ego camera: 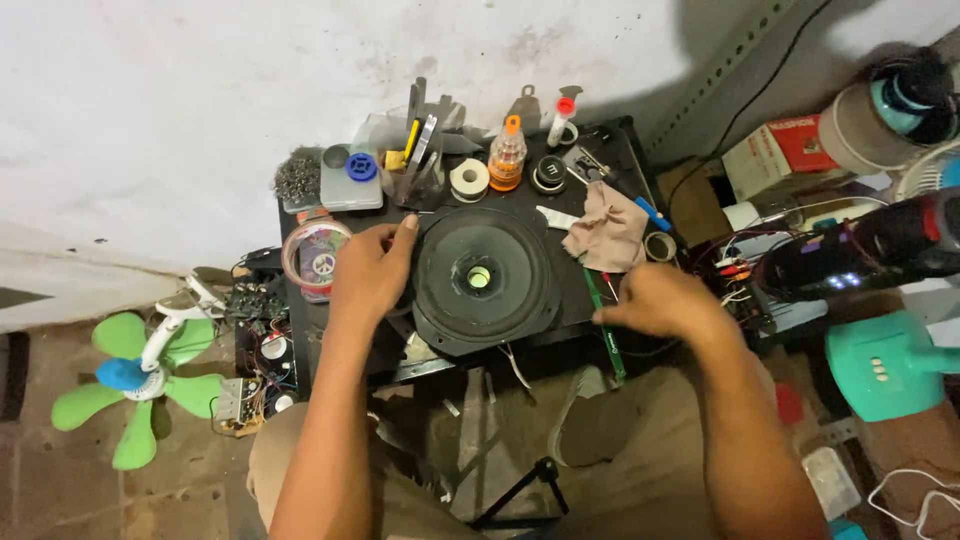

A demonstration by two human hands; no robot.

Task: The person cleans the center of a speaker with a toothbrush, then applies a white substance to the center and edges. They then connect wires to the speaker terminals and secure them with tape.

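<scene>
I see a black speaker [484, 280] lying face up at the middle of the small black table [620, 135], its front rim just over the near edge. The cone is round and dark, ringed with ridges, with a pale yellowish centre; its frame looks roughly square with cut corners. My left hand [370, 270] rests on the speaker's left rim, fingers curved loosely against it, not clamped. My right hand [665, 300] sits off the table's right edge, fingers closed on a green-handled tool [604, 325] that slants toward the near edge. A beige rag [610, 235] lies right of the speaker. An orange bottle [507, 155] and tape rolls [469, 180] stand along the far edge.
</scene>
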